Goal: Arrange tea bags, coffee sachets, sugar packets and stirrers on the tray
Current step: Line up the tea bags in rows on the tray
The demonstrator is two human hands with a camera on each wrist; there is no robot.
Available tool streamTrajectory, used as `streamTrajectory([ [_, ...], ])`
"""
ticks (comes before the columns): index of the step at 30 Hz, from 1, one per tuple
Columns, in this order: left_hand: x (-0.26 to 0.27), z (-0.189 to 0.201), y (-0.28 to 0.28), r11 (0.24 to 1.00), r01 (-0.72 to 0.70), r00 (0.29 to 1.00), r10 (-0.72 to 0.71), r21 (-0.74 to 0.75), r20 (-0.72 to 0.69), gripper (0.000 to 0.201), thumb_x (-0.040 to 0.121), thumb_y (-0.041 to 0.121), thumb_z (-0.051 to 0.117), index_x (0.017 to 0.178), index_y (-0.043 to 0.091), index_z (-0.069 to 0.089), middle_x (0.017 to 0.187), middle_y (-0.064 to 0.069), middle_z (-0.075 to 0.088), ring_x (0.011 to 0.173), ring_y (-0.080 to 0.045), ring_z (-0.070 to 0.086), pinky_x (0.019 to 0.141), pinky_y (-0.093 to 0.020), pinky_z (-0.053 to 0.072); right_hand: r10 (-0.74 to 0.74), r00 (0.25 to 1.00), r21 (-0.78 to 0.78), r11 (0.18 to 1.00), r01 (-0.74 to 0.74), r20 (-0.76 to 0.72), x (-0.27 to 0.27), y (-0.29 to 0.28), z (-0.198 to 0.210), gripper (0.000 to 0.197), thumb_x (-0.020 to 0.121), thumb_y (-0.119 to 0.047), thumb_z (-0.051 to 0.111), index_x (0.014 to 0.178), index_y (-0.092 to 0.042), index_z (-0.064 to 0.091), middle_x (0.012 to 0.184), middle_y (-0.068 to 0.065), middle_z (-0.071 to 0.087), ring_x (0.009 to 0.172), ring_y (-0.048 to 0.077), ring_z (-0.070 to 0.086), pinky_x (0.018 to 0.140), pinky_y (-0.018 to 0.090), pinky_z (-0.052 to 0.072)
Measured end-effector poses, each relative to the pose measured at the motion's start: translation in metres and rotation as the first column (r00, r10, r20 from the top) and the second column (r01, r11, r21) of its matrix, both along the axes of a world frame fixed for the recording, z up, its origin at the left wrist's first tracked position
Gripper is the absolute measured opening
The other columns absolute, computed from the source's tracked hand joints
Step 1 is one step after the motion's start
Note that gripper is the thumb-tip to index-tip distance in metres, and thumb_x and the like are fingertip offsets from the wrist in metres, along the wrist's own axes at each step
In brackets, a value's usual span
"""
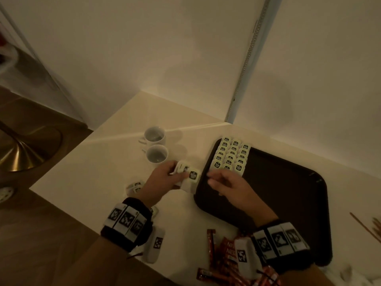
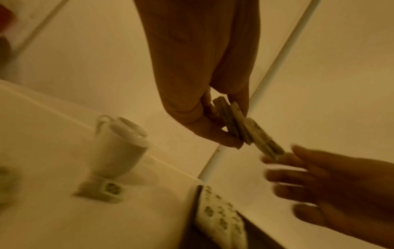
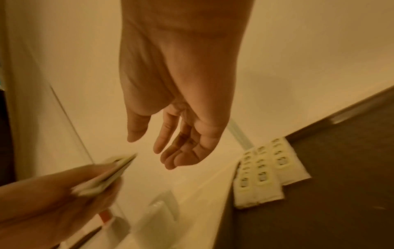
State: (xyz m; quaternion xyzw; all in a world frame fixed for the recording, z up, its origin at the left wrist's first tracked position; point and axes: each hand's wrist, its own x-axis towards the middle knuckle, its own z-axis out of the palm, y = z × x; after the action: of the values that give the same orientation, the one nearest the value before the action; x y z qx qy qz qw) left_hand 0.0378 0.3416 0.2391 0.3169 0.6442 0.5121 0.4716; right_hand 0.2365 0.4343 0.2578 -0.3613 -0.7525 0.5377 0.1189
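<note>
A dark brown tray [image 1: 288,195] lies on the cream counter. Three rows of white tea bags [image 1: 232,155] overlap along its far left corner, also seen as tea bag rows [image 3: 262,173] in the right wrist view. My left hand [image 1: 165,178] pinches a fanned stack of tea bags [image 1: 188,175] just left of the tray edge; in the left wrist view the stack of tea bags [image 2: 245,128] sits between thumb and fingers. My right hand [image 1: 224,184] hovers over the tray's left edge, fingers relaxed and empty, its fingers [image 3: 175,148] a short way from the stack.
Two white cups [image 1: 155,146] stand left of the tray. Loose tea bags [image 1: 136,186] lie on the counter by my left wrist. Red coffee sachets [image 1: 224,256] are piled at the near edge. Brown stirrers [image 1: 369,228] lie at the right. Walls close off the back.
</note>
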Motion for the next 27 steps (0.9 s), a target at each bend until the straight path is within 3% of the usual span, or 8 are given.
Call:
streamTrajectory([
  [3, 0.022, 0.020, 0.020, 0.997, 0.031, 0.980, -0.044, 0.073, 0.194, 0.022, 0.092, 0.010, 0.058, 0.113, 0.006, 0.059, 0.106, -0.012, 0.067, 0.093, -0.020, 0.068, 0.076, -0.032, 0.056, -0.073, 0.994, 0.051, 0.996, 0.077, -0.082, -0.026, 0.006, 0.019, 0.024, 0.088, -0.023, 0.062, 0.112, -0.018, 0.061, 0.104, 0.001, 0.061, 0.092, 0.010, 0.058, 0.071, 0.013, 0.050],
  [6, 0.034, 0.039, 0.034, 0.994, -0.020, 0.896, -0.031, 0.110, 0.444, 0.017, 0.096, 0.007, 0.048, 0.109, 0.007, 0.059, 0.102, -0.010, 0.068, 0.095, -0.022, 0.067, 0.081, -0.038, 0.056, -0.157, 0.972, 0.121, 0.976, 0.180, -0.176, -0.034, 0.022, 0.034, 0.013, 0.088, -0.016, 0.064, 0.100, -0.014, 0.067, 0.092, 0.008, 0.067, 0.082, 0.015, 0.061, 0.068, 0.018, 0.049],
  [9, 0.038, 0.050, 0.045, 0.991, -0.019, 0.836, -0.058, 0.135, 0.546, 0.023, 0.097, 0.006, 0.040, 0.112, 0.007, 0.057, 0.105, -0.011, 0.068, 0.098, -0.026, 0.066, 0.089, -0.046, 0.054, -0.183, 0.952, 0.092, 0.973, 0.211, -0.245, -0.030, 0.037, 0.047, 0.011, 0.090, -0.011, 0.061, 0.093, -0.010, 0.071, 0.084, 0.000, 0.069, 0.070, -0.002, 0.060, 0.061, 0.010, 0.046],
  [12, 0.040, 0.058, 0.058, 0.988, -0.060, 0.826, -0.032, 0.143, 0.563, 0.027, 0.096, 0.004, 0.038, 0.120, 0.008, 0.050, 0.112, -0.016, 0.063, 0.100, -0.029, 0.064, 0.083, -0.048, 0.056, -0.216, 0.936, 0.101, 0.962, 0.252, -0.277, -0.024, 0.051, 0.061, 0.011, 0.089, -0.011, 0.062, 0.094, -0.011, 0.071, 0.084, -0.003, 0.069, 0.067, -0.008, 0.058, 0.061, 0.007, 0.043],
  [14, 0.044, 0.065, 0.066, 0.984, -0.079, 0.850, -0.018, 0.160, 0.527, 0.014, 0.096, 0.012, 0.047, 0.110, 0.010, 0.052, 0.095, -0.012, 0.062, 0.083, -0.023, 0.063, 0.073, -0.042, 0.058, -0.238, 0.927, 0.126, 0.951, 0.283, -0.290, -0.019, 0.059, 0.071, 0.011, 0.088, -0.013, 0.062, 0.095, -0.012, 0.071, 0.085, -0.001, 0.069, 0.066, -0.008, 0.057, 0.061, 0.006, 0.042],
  [17, 0.051, 0.076, 0.071, 0.965, -0.021, 0.950, -0.062, 0.260, 0.306, 0.020, 0.078, 0.027, 0.065, 0.095, 0.017, 0.060, 0.065, 0.002, 0.049, 0.059, -0.010, 0.049, 0.060, -0.029, 0.055, -0.245, 0.917, 0.203, 0.926, 0.317, -0.316, -0.014, 0.069, 0.091, 0.008, 0.087, -0.018, 0.064, 0.093, -0.015, 0.070, 0.084, 0.001, 0.070, 0.067, -0.002, 0.058, 0.062, 0.008, 0.042],
  [21, 0.061, 0.095, 0.080, 0.920, 0.038, 0.994, -0.074, 0.389, 0.079, 0.015, 0.080, 0.008, 0.070, 0.088, 0.020, 0.065, 0.060, 0.010, 0.052, 0.057, -0.001, 0.055, 0.052, -0.024, 0.053, -0.139, 0.919, 0.397, 0.871, 0.291, -0.368, -0.009, 0.077, 0.128, 0.004, 0.085, -0.018, 0.067, 0.087, -0.020, 0.070, 0.079, -0.010, 0.068, 0.069, -0.004, 0.057, 0.065, 0.008, 0.041],
  [27, 0.066, 0.115, 0.095, 0.861, 0.010, 0.998, -0.040, 0.508, 0.050, 0.030, 0.084, 0.003, 0.067, 0.072, 0.030, 0.071, 0.060, 0.007, 0.059, 0.050, -0.007, 0.050, 0.049, -0.023, 0.051, -0.011, 0.955, 0.629, 0.750, 0.204, -0.297, -0.006, 0.078, 0.174, 0.004, 0.082, -0.019, 0.070, 0.083, -0.022, 0.068, 0.073, -0.016, 0.060, 0.068, -0.004, 0.051, 0.060, 0.005, 0.037],
])
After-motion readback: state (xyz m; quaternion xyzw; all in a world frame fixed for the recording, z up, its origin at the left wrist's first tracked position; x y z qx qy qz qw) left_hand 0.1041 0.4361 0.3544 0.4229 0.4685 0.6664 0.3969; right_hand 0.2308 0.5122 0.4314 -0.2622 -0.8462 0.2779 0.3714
